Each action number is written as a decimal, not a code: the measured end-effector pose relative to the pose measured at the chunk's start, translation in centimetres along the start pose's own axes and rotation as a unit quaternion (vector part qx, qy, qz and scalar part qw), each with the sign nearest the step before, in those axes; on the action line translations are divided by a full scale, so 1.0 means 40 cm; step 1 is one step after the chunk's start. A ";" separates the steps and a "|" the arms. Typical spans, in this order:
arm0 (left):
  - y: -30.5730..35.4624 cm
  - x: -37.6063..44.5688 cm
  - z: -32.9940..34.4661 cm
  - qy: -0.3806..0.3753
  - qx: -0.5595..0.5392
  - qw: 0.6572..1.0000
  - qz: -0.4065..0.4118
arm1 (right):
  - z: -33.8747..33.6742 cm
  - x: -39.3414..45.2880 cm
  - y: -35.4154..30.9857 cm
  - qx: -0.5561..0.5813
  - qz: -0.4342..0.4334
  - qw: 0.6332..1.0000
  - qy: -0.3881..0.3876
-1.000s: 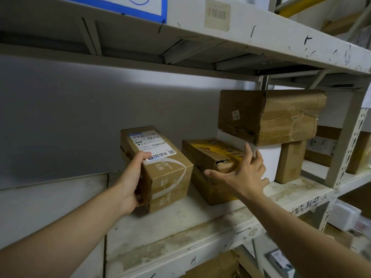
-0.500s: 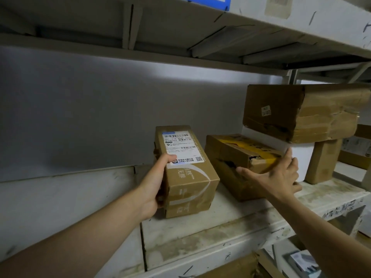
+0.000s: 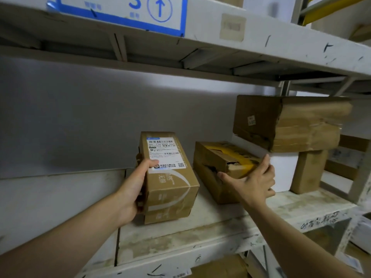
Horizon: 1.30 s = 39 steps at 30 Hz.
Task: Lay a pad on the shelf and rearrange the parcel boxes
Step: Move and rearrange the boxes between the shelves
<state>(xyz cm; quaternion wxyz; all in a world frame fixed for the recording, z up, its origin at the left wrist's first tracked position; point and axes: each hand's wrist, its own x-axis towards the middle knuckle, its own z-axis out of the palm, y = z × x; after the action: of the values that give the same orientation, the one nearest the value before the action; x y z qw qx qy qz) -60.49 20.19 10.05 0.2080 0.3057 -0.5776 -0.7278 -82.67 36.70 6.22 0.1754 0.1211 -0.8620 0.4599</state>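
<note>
My left hand (image 3: 133, 189) grips the left side of a brown parcel box (image 3: 170, 181) with a white shipping label, thumb on its top. The box stands on the worn white shelf (image 3: 180, 237). To its right lies a torn brown box with yellow tape (image 3: 218, 163). My right hand (image 3: 254, 183) is at that box's near end, fingers spread, thumb against its front. Behind it a white box (image 3: 283, 169) carries a large taped brown box (image 3: 289, 123). A grey-white pad (image 3: 60, 193) lies flat on the shelf at the left.
A narrow brown box (image 3: 307, 171) stands upright under the large one. More cartons (image 3: 347, 157) sit past the white upright post (image 3: 361, 177) at right. The upper shelf (image 3: 220, 37) with a blue sign hangs close overhead. A grey wall backs the shelf.
My view has shifted, so the boxes sit further right in frame. My right hand has closed in on the torn box's near end. My left hand keeps its grip on the labelled box.
</note>
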 end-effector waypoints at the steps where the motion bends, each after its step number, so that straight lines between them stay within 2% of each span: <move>1: 0.000 -0.003 0.011 0.004 -0.003 1.000 -0.001 | 0.001 -0.002 -0.001 -0.004 -0.001 1.000 0.000; 9: -0.009 -0.018 0.078 0.018 -0.019 1.000 -0.017 | -0.011 -0.002 0.023 -0.016 -0.027 0.999 -0.006; 15: -0.010 -0.024 0.102 0.028 -0.039 0.999 -0.003 | -0.035 -0.015 0.037 0.019 -0.050 0.999 0.000; 24: 0.005 -0.050 0.115 0.088 -0.100 0.990 0.046 | -0.120 -0.047 0.003 0.134 -0.088 0.986 -0.036; 29: 0.007 -0.090 0.114 0.113 -0.151 0.981 0.048 | -0.195 -0.046 -0.027 0.224 -0.089 0.969 -0.053; 34: -0.003 -0.142 0.145 0.094 -0.157 0.983 0.025 | -0.277 -0.043 -0.014 0.292 -0.078 0.952 -0.052; 39: -0.012 -0.208 0.221 0.082 -0.156 0.983 0.048 | -0.366 -0.038 0.035 0.322 -0.086 0.942 -0.039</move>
<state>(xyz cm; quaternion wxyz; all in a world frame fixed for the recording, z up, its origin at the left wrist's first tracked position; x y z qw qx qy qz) -60.48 32.08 12.57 0.3346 0.3004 -0.4523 -0.7702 -79.01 49.75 12.10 0.1323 0.2622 -0.6602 0.6913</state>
